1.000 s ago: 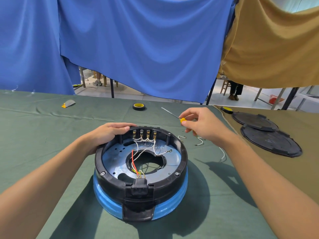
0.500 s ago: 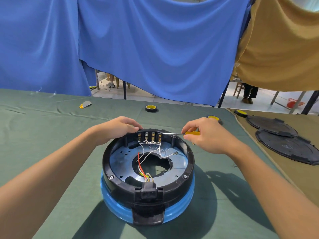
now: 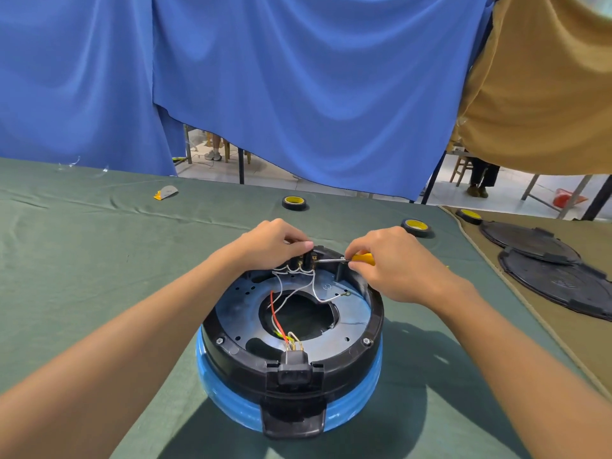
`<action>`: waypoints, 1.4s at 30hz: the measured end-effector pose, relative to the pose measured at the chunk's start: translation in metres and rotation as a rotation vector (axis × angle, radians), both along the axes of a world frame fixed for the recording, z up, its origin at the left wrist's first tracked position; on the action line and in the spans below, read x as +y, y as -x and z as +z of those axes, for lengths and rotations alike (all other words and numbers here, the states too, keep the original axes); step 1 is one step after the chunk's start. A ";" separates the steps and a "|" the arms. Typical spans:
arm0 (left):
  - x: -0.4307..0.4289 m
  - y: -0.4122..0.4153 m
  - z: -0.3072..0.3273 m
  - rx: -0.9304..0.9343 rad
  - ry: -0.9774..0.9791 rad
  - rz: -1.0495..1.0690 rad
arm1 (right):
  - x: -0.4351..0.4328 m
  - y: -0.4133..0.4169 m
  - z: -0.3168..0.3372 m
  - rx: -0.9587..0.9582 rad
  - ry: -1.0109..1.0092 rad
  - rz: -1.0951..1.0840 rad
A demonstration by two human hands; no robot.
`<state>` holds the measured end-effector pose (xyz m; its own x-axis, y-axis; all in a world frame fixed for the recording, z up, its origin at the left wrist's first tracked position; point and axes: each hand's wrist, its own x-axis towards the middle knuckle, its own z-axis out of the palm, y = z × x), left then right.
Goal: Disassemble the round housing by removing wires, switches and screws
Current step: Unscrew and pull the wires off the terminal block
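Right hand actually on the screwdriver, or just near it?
Touching. The head view shows the right hand with fingers curled round the yellow handle of the screwdriver.

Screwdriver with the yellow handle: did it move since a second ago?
Yes. The screwdriver, in the right hand, came in from beyond the round housing; its tip now sits at the terminals on the far rim.
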<state>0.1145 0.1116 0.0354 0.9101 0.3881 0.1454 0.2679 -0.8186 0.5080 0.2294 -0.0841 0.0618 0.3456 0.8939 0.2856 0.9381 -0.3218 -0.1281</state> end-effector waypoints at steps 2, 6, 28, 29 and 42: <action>0.003 -0.001 -0.002 -0.003 -0.008 -0.003 | 0.001 -0.001 0.000 -0.042 0.009 -0.003; 0.009 -0.005 -0.003 -0.016 0.018 -0.022 | 0.003 -0.003 0.004 -0.112 0.048 -0.019; 0.017 -0.011 -0.009 -0.102 0.028 -0.079 | 0.050 -0.038 0.059 -0.076 0.387 0.144; 0.017 -0.011 -0.009 -0.096 0.028 -0.077 | 0.050 -0.039 0.060 -0.058 0.393 0.166; 0.016 -0.011 -0.009 -0.079 0.040 -0.036 | 0.039 -0.030 0.039 -0.095 0.304 0.150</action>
<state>0.1258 0.1277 0.0260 0.9099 0.3621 0.2025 0.1964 -0.8059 0.5586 0.2592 -0.0455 0.1004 0.1889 0.9817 0.0232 0.9809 -0.1898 0.0424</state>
